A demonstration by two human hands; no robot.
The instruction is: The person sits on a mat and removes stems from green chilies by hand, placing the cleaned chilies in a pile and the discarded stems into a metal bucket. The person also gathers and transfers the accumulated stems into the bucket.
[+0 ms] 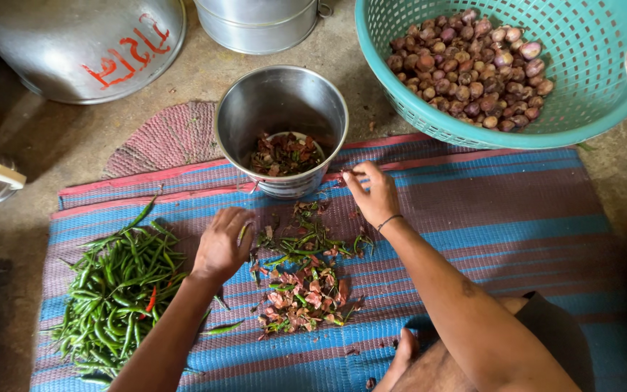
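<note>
- Right now the work sits at the heap of scraps (305,290), green chili stems mixed with reddish peels, lying mid-mat between the two hands.
- Left hand (223,243) rests knuckles-up at the heap's left edge, fingers curled together on what looks like a green chili; the grip itself is hidden.
- Right hand (373,194) hovers at the heap's far edge, just beside the steel bucket (281,127), fingertips pinched together on a small scrap.
- To do this well, I judge, pinch close to the stem and drop each scrap over the rim, since bits already litter the striped mat (517,218).
- Further left lies the pile of green chilies (117,287), with a red one or two among them.
- Beyond the mat stands a teal basket (596,94) of shallots.
</note>
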